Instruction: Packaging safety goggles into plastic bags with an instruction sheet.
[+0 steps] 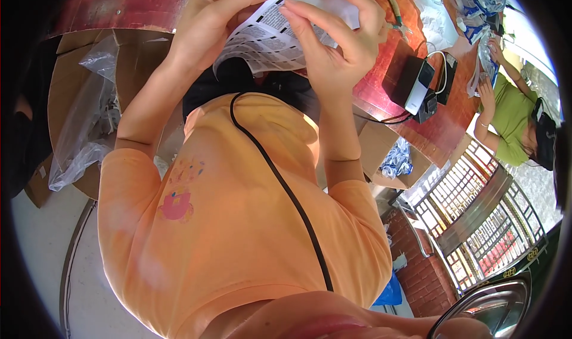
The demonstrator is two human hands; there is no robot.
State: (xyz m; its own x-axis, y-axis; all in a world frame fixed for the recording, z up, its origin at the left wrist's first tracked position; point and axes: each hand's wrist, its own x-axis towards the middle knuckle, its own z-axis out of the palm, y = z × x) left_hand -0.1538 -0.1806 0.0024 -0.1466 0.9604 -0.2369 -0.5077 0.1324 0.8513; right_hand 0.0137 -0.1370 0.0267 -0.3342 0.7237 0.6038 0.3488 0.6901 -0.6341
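Note:
Up at the top of the head view, both hands hold a white sheet of printed labels (pixel 265 41), marked in a grid of small black text blocks. The sheet bends and its lower edge curls down above my lap. My left hand (pixel 223 11) grips it by the upper left, thumb and forefinger closed near the top edge. My right hand (pixel 339 47) is closer to the sheet's middle, with its thumb and forefinger pinched together on it and the other fingers bent. What lies exactly between the fingertips is too small to make out.
On the red table (pixel 381 71) lie pliers (pixel 394 8), a black box (pixel 408 80) and a white corded device (pixel 422 87). A co-worker in green (pixel 512 118) handles clear bags at right. Cardboard boxes (pixel 140 59) stand at left; another box (pixel 372 154) holds blue-white packets.

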